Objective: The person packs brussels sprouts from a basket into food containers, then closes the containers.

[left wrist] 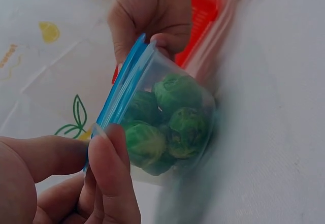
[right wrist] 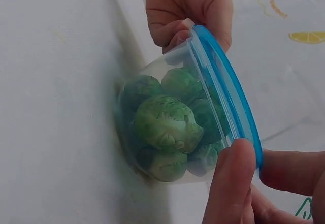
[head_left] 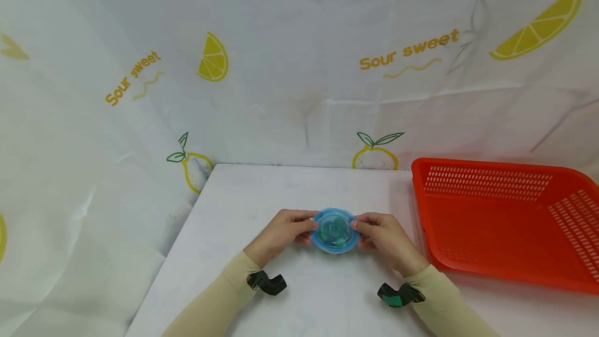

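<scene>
A round clear plastic container (right wrist: 161,66) with a blue lid (head_left: 336,247) is in front of me, near the middle of the table. Several green Brussels sprouts (right wrist: 165,122) show through its wall in both wrist views. My left hand (head_left: 283,230) pinches the rim on the left side, thumb on the lid and fingers beneath the edge. On the opposite side my right hand (head_left: 388,238) grips the rim in the same way. The lid lies over the container's mouth; whether it is fully pressed down I cannot tell.
A large red plastic basket (head_left: 496,233) with slotted walls stands on the right of the white table (head_left: 234,186). Behind and to the left hangs a white cloth (head_left: 281,66) printed with lemons and lettering. Each wrist wears a black camera mount (head_left: 269,282).
</scene>
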`<control>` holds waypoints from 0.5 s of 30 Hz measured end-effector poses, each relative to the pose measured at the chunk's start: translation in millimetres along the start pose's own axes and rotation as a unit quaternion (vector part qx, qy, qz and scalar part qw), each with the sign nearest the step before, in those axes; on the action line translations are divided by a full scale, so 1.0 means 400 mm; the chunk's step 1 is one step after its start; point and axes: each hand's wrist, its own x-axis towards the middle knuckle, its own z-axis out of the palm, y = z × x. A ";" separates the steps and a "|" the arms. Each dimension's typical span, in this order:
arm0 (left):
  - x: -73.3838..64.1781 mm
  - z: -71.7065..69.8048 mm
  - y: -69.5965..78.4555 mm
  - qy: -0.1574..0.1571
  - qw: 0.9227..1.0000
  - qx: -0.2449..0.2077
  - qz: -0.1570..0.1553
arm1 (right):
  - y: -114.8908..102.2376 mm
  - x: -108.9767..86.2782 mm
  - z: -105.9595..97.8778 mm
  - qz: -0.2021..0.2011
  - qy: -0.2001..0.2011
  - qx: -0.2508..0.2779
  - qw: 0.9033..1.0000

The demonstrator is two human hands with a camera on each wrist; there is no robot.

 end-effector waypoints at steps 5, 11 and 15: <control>0.010 -0.008 -0.003 -0.001 1.000 0.003 -0.005 | 0.002 0.009 0.009 -0.004 0.004 0.024 1.000; 0.018 -0.008 -0.016 -0.005 1.000 -0.009 -0.016 | 0.015 0.015 0.007 -0.016 0.005 0.036 0.999; 0.019 -0.008 -0.021 -0.004 1.000 -0.013 -0.017 | 0.018 0.016 0.007 -0.018 0.000 0.042 0.999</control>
